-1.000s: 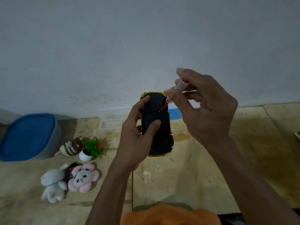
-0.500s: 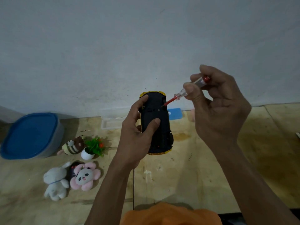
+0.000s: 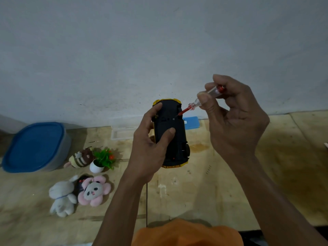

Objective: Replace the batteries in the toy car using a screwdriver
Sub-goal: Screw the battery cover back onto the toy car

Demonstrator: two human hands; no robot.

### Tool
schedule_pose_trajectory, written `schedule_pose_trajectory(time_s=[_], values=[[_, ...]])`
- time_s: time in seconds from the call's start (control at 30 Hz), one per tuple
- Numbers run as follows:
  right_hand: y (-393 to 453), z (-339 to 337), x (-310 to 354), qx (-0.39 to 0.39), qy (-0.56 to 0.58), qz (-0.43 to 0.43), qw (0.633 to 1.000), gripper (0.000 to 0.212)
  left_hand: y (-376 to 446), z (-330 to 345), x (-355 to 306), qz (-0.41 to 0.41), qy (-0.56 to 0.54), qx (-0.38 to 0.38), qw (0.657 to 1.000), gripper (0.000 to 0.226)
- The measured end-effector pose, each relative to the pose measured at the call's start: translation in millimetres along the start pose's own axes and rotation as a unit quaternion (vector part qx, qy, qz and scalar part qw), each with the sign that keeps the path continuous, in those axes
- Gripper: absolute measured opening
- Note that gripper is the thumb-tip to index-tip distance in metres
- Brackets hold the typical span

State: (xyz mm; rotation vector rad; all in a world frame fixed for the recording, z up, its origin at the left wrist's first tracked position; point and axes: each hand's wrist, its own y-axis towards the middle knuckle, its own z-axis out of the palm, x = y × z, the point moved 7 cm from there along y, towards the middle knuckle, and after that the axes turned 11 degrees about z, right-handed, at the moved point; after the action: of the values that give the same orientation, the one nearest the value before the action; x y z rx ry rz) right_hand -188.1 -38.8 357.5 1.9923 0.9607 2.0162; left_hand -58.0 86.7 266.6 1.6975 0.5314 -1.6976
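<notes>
Yellow-and-black plastic toy car: belly-up, held above table | left hand clamps its sides | right hand pinches clear-handled red screwdriver, tip on underside | likely light, rigid, slippery; hold flanks.

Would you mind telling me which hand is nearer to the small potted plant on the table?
Left. The left hand grips the toy car just right of the potted plant; the right hand holds the screwdriver farther right, beyond the car.

Screwdriver handle mostly buried in the right hand; blue box at twelve o'clock half-hidden behind the toy car.
</notes>
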Motion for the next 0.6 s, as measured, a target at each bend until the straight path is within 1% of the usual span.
schedule_pose_trajectory(time_s=[0.33,0.6], values=[[-0.4,-2.3,0.1,-0.002,-0.009,-0.003,1.0,0.029,0.3,0.2,0.8,-0.004,0.009,0.0,1.0,0.061],[-1.8,-1.7,-2.4,0.002,-0.002,0.013,1.0,0.029,-0.6,1.9,-0.6,-0.011,0.001,0.0,1.0,0.062]])
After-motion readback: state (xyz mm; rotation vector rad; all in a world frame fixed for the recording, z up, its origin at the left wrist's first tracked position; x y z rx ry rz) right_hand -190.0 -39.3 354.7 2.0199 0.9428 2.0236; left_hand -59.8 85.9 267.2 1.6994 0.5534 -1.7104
